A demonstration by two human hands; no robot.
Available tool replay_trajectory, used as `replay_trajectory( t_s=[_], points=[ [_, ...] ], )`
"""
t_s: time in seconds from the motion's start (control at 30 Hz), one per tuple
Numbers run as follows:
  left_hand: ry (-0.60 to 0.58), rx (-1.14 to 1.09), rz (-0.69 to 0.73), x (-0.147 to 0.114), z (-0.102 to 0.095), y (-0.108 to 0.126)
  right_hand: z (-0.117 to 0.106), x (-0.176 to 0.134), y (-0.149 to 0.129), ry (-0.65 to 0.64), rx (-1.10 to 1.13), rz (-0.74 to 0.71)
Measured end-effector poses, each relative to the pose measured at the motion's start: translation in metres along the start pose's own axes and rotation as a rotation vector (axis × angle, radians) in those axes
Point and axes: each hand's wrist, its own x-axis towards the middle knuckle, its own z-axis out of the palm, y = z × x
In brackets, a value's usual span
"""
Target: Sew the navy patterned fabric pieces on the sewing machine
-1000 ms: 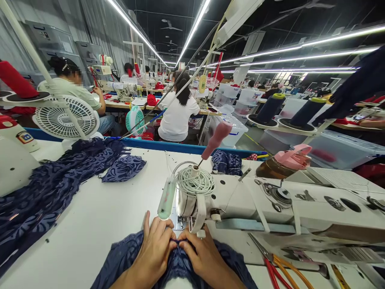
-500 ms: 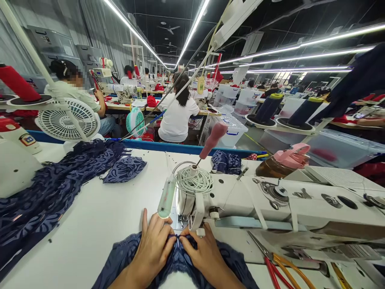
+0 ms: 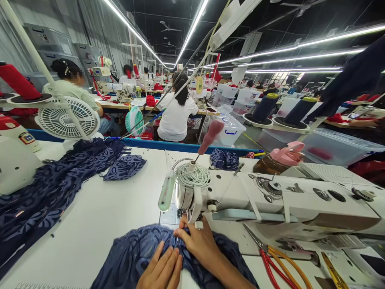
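A piece of navy patterned fabric lies on the white table in front of the sewing machine. My left hand rests flat on it near the bottom edge, fingers together. My right hand pinches the fabric's edge just below the machine's presser foot. The two hands touch along a fold in the cloth.
A long heap of the same navy fabric covers the table's left side. Orange-handled scissors lie to the right of my hands. A white fan and thread cones stand behind. Other people sew at tables beyond.
My left hand slid back toward me, off the needle area. The fabric now lies more spread to the left, and my right hand stays at the presser foot.
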Motion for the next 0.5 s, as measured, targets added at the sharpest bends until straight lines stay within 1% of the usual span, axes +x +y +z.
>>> replay_trajectory(
  t_s=[0.1,0.2,0.37,0.43,0.5],
  points=[
    [-0.035,-0.008,0.001,-0.001,-0.006,-0.001,-0.001,0.000,-0.001,0.006,-0.007,-0.001],
    [-0.030,-0.015,0.005,0.001,-0.011,-0.002,-0.001,0.000,-0.002,0.010,-0.018,-0.017],
    [-0.057,-0.004,-0.006,0.005,-0.013,-0.005,-0.004,0.004,-0.003,0.034,-0.038,-0.045],
    [-0.046,0.016,0.009,0.005,-0.014,-0.006,-0.010,-0.003,0.000,0.036,-0.047,-0.076],
    [-0.026,0.036,0.005,0.000,-0.017,-0.003,-0.017,-0.021,0.007,0.083,-0.082,-0.130]
  ],
)
